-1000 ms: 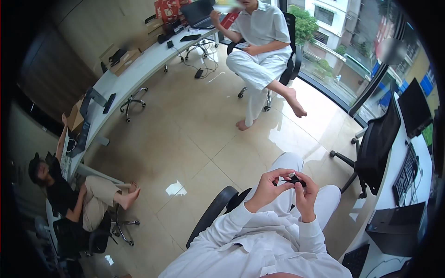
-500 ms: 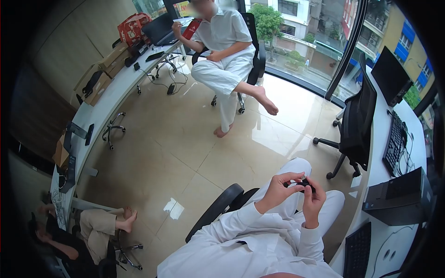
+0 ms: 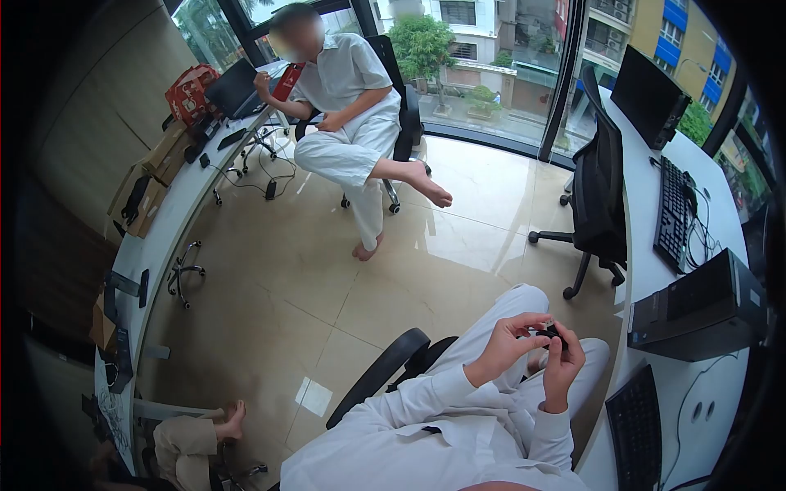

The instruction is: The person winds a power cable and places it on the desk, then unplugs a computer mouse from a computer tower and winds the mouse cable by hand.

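Note:
Over my lap, my left hand (image 3: pixel 509 348) and my right hand (image 3: pixel 564 366) meet at the fingertips. Between them is a small black object (image 3: pixel 554 333), with a paler bit at its upper end. Thumb and fingers of both hands pinch it, and they cover much of it, so its kind cannot be made out. My knees in white trousers (image 3: pixel 517 309) lie just beyond and under the hands.
At my right, a white desk (image 3: pixel 696 237) carries a black computer tower (image 3: pixel 696 307), keyboards (image 3: pixel 634 430) and a monitor (image 3: pixel 651 96). An office chair (image 3: pixel 598 188) stands beside it. One seated person (image 3: pixel 352 90) faces me; another person's legs (image 3: pixel 184 446) show lower left. A long desk (image 3: pixel 155 262) lines the left.
The head view has turned, so most of the room sits further left in the picture. Both hands keep their pinch on the small black object, with only slight finger shifts.

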`<control>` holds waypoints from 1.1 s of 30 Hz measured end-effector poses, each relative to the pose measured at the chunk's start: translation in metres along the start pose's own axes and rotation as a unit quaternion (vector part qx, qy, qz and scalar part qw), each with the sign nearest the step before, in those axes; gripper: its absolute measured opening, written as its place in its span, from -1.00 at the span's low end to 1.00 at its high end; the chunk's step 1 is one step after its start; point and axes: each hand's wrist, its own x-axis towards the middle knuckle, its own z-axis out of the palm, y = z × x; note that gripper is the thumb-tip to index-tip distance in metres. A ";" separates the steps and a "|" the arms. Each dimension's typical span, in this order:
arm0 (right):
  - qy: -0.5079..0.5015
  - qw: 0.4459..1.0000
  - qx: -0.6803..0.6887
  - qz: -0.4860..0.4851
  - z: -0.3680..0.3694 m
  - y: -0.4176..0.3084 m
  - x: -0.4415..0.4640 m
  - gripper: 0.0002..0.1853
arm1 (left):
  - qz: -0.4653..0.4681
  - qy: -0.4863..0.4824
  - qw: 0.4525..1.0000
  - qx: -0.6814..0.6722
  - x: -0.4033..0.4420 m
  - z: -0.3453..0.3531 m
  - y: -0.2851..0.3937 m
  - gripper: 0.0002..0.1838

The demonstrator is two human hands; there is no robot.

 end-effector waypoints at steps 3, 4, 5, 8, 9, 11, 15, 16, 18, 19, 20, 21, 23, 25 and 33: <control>-0.003 1.000 -0.016 -0.011 -0.004 0.001 -0.001 -0.78 | -0.011 -0.007 0.999 -0.038 -0.001 0.001 0.001 -0.58; -0.006 1.000 -0.019 -0.012 -0.004 0.001 -0.001 -0.78 | -0.014 -0.008 0.998 -0.055 -0.001 0.001 0.002 -0.58; -0.009 1.000 -0.021 -0.010 -0.004 0.000 -0.003 -0.78 | -0.013 -0.003 0.998 -0.055 -0.002 0.002 0.001 -0.59; -0.027 0.999 -0.022 -0.001 -0.001 -0.002 -0.002 -0.78 | 0.003 0.008 0.999 -0.049 -0.006 -0.002 0.003 -0.59; -0.026 0.999 -0.014 0.013 0.001 -0.006 -0.003 -0.78 | 0.007 0.007 0.999 -0.037 -0.008 -0.004 0.005 -0.60; -0.026 0.999 0.000 0.039 0.007 -0.014 -0.004 -0.78 | 0.016 0.006 1.000 -0.017 -0.012 -0.008 0.017 -0.61; -0.053 0.998 -0.021 -0.014 0.016 -0.007 -0.001 -0.77 | 0.009 0.022 0.998 0.052 -0.018 -0.021 0.022 -0.62; -0.060 0.998 -0.021 -0.018 0.019 -0.008 0.001 -0.77 | 0.019 0.024 0.999 0.026 -0.019 -0.024 0.022 -0.62; -0.070 0.995 -0.030 -0.061 0.026 -0.009 0.009 -0.77 | 0.008 0.038 0.999 -0.015 -0.019 -0.028 0.023 -0.67; -0.076 0.994 -0.038 -0.074 0.029 -0.011 0.011 -0.76 | 0.007 0.047 0.998 -0.034 -0.018 -0.029 0.023 -0.69; -0.080 0.992 -0.053 -0.078 0.030 -0.011 0.013 -0.76 | 0.005 0.046 0.998 -0.047 -0.019 -0.030 0.022 -0.70; -0.087 0.991 -0.063 -0.085 0.030 -0.012 0.014 -0.76 | 0.003 0.045 0.997 -0.061 -0.019 -0.032 0.026 -0.71; -0.095 0.987 -0.079 -0.104 0.034 -0.012 0.018 -0.77 | -0.001 0.045 0.995 -0.085 -0.016 -0.036 0.030 -0.72; -0.097 0.988 -0.071 -0.100 0.038 -0.011 0.018 -0.78 | -0.008 0.045 0.993 -0.110 -0.015 -0.039 0.029 -0.73; -0.091 0.984 -0.121 -0.091 0.036 -0.010 0.017 -0.85 | -0.032 0.001 0.991 -0.126 -0.005 -0.045 0.012 -0.68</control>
